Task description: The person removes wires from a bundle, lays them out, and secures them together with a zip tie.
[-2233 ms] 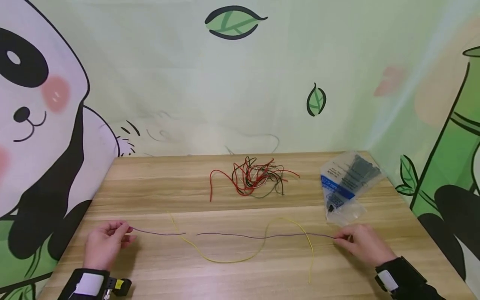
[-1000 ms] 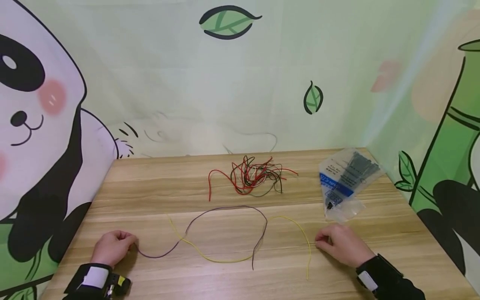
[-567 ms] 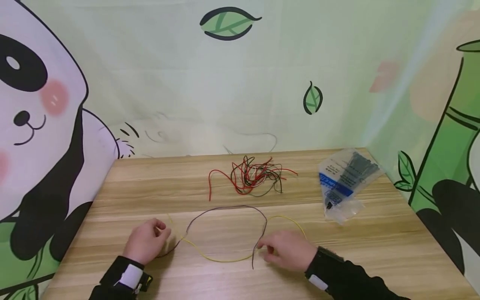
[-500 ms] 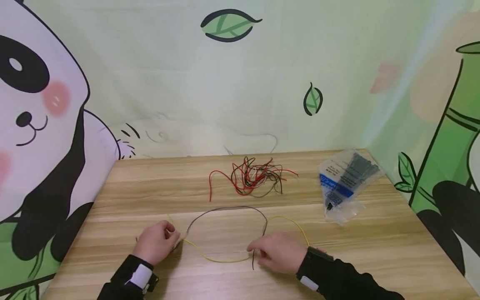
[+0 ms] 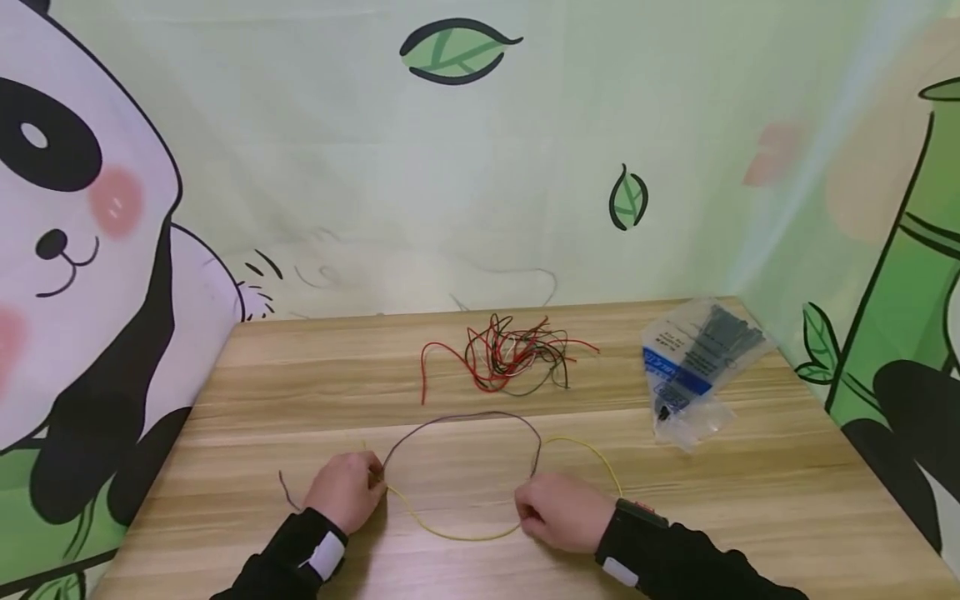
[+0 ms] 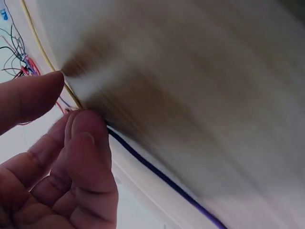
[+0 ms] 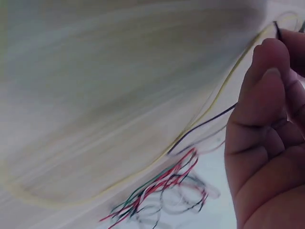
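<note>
Left hand (image 5: 343, 492) and right hand (image 5: 564, 510), fingertips together, each seem to pinch the purple wire (image 5: 491, 412) by the yellow wire (image 5: 467, 539) on the table (image 5: 277, 375). I'd say they're gathering the crossings; next calls for steady fingertips.

Your slender purple wire (image 5: 491, 412), pinched in your left hand (image 5: 345, 492) and right hand (image 5: 566, 510), arches away; your yellow wire (image 5: 468, 540) bows toward you.

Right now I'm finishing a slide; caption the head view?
Left hand and right hand at a purple wire and yellow wire, tangled wires and a bag beyond.
</note>
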{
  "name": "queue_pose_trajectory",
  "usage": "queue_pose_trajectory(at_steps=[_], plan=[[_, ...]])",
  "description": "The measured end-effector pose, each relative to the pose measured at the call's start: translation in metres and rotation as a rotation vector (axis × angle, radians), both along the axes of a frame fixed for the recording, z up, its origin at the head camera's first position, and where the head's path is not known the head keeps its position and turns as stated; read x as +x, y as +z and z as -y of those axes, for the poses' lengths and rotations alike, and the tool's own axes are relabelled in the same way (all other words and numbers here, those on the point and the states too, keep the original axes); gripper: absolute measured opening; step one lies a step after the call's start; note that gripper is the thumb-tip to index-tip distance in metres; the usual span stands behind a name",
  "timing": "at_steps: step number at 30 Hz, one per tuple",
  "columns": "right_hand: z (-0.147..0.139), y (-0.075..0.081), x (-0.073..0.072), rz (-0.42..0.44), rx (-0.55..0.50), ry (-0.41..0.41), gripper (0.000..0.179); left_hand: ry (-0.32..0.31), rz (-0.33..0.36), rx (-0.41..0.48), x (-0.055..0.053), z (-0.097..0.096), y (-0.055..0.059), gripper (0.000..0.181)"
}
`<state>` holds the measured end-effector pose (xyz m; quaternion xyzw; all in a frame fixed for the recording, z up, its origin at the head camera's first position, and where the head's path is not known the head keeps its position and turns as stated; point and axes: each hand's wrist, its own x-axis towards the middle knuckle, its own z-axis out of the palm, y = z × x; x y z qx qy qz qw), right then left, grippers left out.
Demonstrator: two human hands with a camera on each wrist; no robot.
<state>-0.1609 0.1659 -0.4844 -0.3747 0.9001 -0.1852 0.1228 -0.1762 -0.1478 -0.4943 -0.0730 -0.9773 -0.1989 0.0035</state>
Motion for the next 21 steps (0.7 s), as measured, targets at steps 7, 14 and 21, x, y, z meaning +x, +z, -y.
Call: queue_pose_trajectory(at_steps=[7,14,21], plan=[[-0.045,0.007,0.003,0.021,-0.013,-0.150,0.027,-0.002,0.009,-0.023,-0.001,0.001,0.002,0.021],[-0.084,0.007,0.010,-0.028,0.018,-0.220,0.014,-0.045,-0.021,-0.071,-0.005,-0.001,0.000,0.054],[-0.098,0.003,0.013,-0.067,0.050,-0.313,0.016,-0.078,-0.041,-0.114,-0.009,0.001,-0.001,0.028]])
